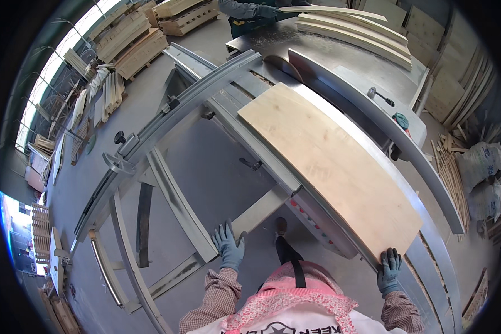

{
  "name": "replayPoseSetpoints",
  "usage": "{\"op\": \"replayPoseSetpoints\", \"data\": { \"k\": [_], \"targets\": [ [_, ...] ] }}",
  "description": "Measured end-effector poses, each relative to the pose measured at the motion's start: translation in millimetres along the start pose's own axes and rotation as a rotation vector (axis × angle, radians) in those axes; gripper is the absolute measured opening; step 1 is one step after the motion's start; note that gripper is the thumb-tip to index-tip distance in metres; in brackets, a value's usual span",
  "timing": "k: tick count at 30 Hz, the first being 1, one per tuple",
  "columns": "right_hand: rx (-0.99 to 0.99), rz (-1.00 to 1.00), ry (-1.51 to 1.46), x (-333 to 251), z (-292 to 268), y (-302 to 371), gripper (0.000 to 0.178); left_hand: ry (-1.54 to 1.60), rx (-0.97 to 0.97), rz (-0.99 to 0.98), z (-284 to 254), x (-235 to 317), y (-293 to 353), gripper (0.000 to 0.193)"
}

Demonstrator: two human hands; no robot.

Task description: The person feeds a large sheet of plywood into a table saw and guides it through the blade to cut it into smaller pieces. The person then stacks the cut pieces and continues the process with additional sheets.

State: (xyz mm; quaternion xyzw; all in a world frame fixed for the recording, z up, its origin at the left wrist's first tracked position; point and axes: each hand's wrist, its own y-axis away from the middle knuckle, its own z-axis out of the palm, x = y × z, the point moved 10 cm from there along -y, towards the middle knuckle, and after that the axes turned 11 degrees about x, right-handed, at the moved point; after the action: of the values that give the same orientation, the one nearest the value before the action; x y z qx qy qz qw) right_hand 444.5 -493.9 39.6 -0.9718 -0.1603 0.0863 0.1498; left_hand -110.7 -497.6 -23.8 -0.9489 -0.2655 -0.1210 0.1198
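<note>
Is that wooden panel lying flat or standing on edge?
Flat: the wooden panel shows its broad face upward on the metal table.

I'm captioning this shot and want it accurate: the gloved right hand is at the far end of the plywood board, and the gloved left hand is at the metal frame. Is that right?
Not quite: the head view shows the gloved right hand at the near end of the plywood board. The gloved left hand is at the metal frame, as you say.
</note>
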Motion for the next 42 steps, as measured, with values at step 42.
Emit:
{"op": "replayPoseSetpoints", "data": {
  "k": [42],
  "targets": [
    [0.094,0.156,0.064,10.9,43.3,-218.0,0.049,0.087,-0.002,0.202,93.8,334.3,-310.1,0.069]
  ]
}}
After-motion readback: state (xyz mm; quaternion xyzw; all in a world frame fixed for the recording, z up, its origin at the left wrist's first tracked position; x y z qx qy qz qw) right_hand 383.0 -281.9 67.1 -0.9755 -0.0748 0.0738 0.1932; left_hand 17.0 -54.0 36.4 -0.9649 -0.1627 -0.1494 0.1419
